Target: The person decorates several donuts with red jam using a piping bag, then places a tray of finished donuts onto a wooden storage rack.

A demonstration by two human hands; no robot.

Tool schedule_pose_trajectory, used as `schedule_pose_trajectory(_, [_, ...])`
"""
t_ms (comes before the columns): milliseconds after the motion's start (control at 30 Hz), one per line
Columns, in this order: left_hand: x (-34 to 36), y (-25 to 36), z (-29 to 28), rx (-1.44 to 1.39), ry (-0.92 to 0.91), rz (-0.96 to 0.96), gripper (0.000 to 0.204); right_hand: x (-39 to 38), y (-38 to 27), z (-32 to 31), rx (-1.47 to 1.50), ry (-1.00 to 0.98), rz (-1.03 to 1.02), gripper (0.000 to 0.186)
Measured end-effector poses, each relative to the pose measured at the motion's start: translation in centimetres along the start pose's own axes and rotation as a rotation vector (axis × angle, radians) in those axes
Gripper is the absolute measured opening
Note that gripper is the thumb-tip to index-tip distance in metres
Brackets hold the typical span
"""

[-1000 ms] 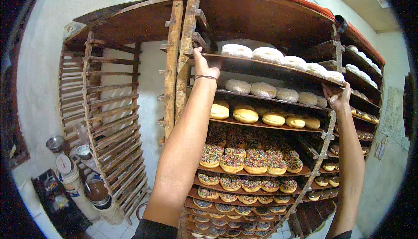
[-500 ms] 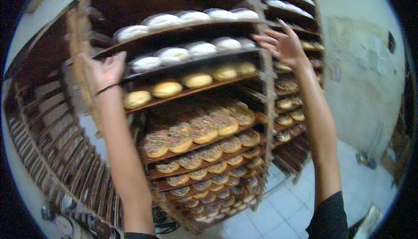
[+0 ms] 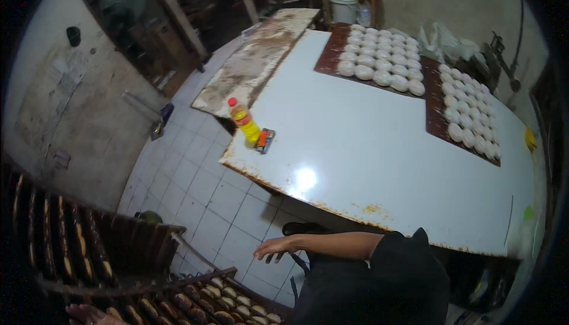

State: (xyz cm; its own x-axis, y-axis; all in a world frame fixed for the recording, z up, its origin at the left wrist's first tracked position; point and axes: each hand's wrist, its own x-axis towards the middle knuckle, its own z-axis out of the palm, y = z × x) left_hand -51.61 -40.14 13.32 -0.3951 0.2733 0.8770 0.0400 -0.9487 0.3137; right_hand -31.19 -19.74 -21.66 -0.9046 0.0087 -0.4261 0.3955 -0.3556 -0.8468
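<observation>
My right arm reaches leftward across the lower middle, out of a black sleeve. At its end my right hand (image 3: 275, 248) hangs open over the tiled floor, fingers loosely extended and nothing in them. At the bottom left edge shows part of my left hand (image 3: 95, 315), beside the wooden rack (image 3: 136, 243); its fingers look stretched out and empty, though the frame cuts most of it off. Rows of topped doughnuts (image 3: 195, 310) lie on the rack's shelves between and below my hands.
A white-topped table (image 3: 355, 141) with rusty edges stands ahead. On it are dark boards (image 3: 435, 111) of round white dough pieces (image 3: 382, 58), a bottle of yellow liquid (image 3: 244, 122) and a small dark pack (image 3: 265, 141). A worn bench (image 3: 255, 58) adjoins it.
The view has swung right, from the rack to the table. My hands, raised in front of the rack before, now appear low in view, the right over the floor and the left at the bottom left edge.
</observation>
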Motion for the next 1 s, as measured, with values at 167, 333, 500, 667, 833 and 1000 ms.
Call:
schedule_pose_trajectory(167, [-6.5, -5.6, 13.3, -0.036, 0.562, -0.332, 0.057, -22.6, 9.0, 2.2, 0.258, 0.505, -0.096, 0.052])
schedule_pose_trajectory(333, [-16.2, -13.0, 24.3, -0.227, -0.021, -0.786, 0.044, -40.6, 16.9, 7.5, 0.497, 1.140, -0.322, 0.044])
schedule_pose_trajectory(500, [-26.0, -20.9, 37.9, -0.027, -0.402, -1.136, 0.037, -55.5, 24.0, 9.8, 0.630, 1.502, -0.456, 0.038])
schedule_pose_trajectory(667, [-36.7, -31.8, 49.2, 0.188, -0.645, -1.348, 0.050, -72.9, 32.3, 5.3, 0.706, 1.857, -0.569, 0.030])
schedule_pose_trajectory(833, [-44.6, -42.9, 58.1, 0.545, -0.740, -1.307, 0.059, -87.5, 40.7, -4.0, 0.791, 2.281, -0.500, 0.032])
schedule_pose_trajectory(1000, [-49.2, -52.7, 60.7, 0.877, -0.771, -1.055, 0.042, -95.3, 44.8, -13.3, 0.345, 2.382, 0.183, 0.046])
